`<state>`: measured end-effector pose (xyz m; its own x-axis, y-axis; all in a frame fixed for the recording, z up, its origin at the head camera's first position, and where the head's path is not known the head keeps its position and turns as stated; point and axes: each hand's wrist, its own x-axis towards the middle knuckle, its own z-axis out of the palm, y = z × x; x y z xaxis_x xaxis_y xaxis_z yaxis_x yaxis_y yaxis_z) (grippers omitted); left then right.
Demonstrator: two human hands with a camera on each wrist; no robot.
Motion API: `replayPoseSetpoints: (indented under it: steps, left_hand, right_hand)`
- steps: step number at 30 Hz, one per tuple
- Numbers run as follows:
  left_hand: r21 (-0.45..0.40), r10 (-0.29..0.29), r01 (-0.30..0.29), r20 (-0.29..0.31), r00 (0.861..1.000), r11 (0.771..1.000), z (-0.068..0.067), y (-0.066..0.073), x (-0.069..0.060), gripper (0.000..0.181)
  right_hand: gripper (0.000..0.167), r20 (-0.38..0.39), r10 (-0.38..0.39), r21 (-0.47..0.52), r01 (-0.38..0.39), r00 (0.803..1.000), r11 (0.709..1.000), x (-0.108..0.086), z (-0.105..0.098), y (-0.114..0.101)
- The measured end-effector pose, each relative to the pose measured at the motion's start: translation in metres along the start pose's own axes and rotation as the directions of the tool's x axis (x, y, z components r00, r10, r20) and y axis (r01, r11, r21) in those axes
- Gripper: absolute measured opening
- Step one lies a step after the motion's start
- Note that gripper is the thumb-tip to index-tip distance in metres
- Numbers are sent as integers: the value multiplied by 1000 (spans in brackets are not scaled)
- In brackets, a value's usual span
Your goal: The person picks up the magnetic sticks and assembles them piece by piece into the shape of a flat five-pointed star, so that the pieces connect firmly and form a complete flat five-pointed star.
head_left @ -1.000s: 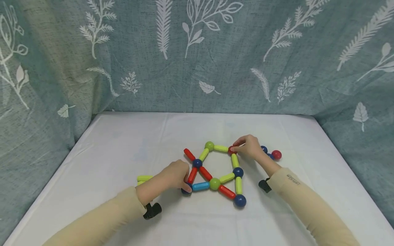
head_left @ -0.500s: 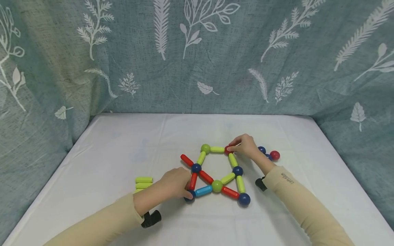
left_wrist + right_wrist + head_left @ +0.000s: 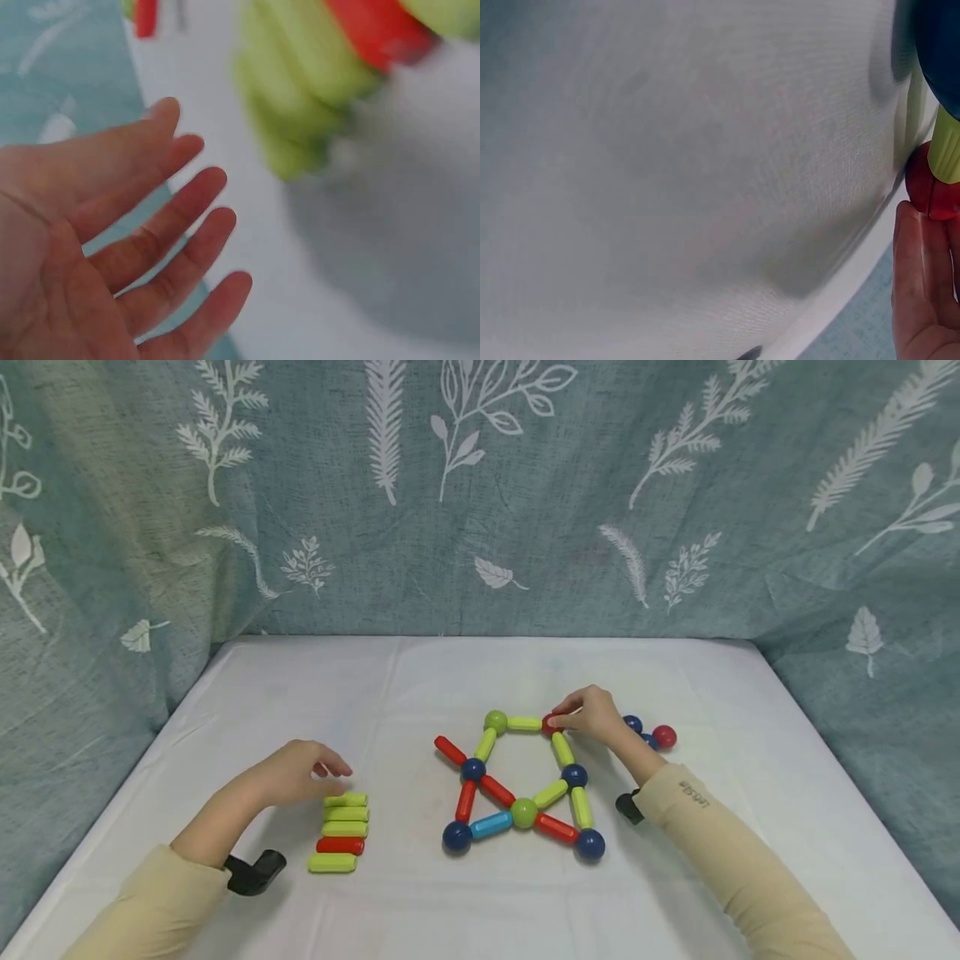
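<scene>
A flat frame of magnetic rods and balls lies on the white table, with a blue rod [image 3: 492,825], several green and red rods, a green ball [image 3: 523,812] and navy balls. My right hand [image 3: 596,714] holds the red ball [image 3: 547,724] at its far right corner; in the right wrist view, fingertips [image 3: 906,214] touch that red ball [image 3: 921,187]. Over at the left, my left hand [image 3: 296,772] hovers by the far end of a row of loose green rods [image 3: 347,829] and one red rod [image 3: 341,845]. The left wrist view shows its fingers spread, holding nothing.
Behind my right hand lie a loose red ball [image 3: 664,737] and navy balls [image 3: 632,724], partly hidden by the wrist. A patterned blue-green curtain [image 3: 480,527] hangs behind the far edge of the table [image 3: 420,685].
My left hand has let go of the navy ball at the frame's near left corner and moved left to the loose rods. My right hand stays at the red ball.
</scene>
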<state>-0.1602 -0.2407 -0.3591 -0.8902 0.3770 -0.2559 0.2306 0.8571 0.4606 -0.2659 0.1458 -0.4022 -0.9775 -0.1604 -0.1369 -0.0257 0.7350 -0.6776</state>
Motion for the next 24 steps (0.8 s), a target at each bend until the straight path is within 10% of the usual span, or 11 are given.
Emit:
replayPoseSetpoints:
  steps: [9, 24]
  left_hand:
    - [-76, -69, 67, -18, 997, 995, 18, -27, -5, 17]
    - [-60, 22, -29, -110, 994, 998, -3, -12, 16, 17]
  right_hand:
    - [22, 4, 18, 0, -18, 1000, 1000, 3, -1, 0]
    - [20, 15, 30, 14, -31, 999, 999, 2, -1, -1]
